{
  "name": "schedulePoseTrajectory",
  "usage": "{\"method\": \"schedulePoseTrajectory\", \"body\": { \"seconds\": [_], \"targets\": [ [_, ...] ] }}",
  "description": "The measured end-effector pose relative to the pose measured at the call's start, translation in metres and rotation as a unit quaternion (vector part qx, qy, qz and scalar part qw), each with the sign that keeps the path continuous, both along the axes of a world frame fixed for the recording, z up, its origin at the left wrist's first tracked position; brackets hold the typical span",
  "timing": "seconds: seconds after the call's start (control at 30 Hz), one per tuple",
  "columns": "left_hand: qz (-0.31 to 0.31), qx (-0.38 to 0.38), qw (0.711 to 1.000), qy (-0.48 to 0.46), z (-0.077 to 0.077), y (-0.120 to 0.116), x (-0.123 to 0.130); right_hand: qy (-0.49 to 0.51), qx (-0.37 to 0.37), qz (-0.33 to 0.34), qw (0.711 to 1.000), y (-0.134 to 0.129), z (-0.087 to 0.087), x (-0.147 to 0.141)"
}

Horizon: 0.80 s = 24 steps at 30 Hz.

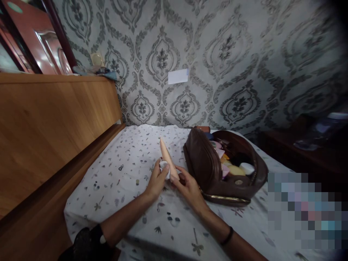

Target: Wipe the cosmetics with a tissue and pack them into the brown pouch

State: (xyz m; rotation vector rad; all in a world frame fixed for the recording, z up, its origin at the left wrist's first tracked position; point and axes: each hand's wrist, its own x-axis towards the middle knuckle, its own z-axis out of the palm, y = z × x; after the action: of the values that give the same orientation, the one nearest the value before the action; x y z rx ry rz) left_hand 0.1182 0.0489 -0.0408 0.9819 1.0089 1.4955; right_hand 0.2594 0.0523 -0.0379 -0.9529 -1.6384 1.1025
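Note:
My left hand (157, 177) is closed on a small wad of white cloth or tissue (164, 169), which touches the side of a long, tapered peach-coloured object (168, 158). Its exact kind I cannot make out. The lower end of the peach object is gripped in my right hand (189, 186), between thumb and fingers, with its narrow tip slanting up and away to the left. Both hands are close together above the patterned white sheet (130, 174). To the right of them a brown bag (202, 159) lies with its top unzipped.
Inside the bag are several small items, including a yellow one (236, 171) and a white one (247, 168). A wooden panel (59, 116) borders the left side. Wallpaper (163, 101) rises behind. A clear bottle (320, 130) stands on a dark surface at right.

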Motion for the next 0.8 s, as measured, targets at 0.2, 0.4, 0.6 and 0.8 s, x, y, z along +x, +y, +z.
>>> {"method": "schedulePoseTrajectory", "body": {
  "seconds": [0.2, 0.4, 0.6, 0.8],
  "targets": [
    [0.086, 0.013, 0.996, -0.031, 0.01, 0.008, -0.008, -0.11, 0.11, -0.064, 0.986, -0.005, -0.005, 0.002],
    [0.145, 0.024, 0.983, -0.113, 0.032, 0.015, -0.031, -0.167, 0.176, -0.059, 0.968, -0.005, -0.012, 0.004],
    [0.196, 0.015, 0.969, -0.147, 0.046, 0.019, -0.061, -0.175, 0.167, -0.003, 0.97, -0.005, -0.01, 0.006],
    [0.175, 0.032, 0.974, -0.143, 0.05, 0.018, -0.073, -0.076, 0.049, 0.118, 0.989, -0.006, -0.004, 0.004]
  ]
}}
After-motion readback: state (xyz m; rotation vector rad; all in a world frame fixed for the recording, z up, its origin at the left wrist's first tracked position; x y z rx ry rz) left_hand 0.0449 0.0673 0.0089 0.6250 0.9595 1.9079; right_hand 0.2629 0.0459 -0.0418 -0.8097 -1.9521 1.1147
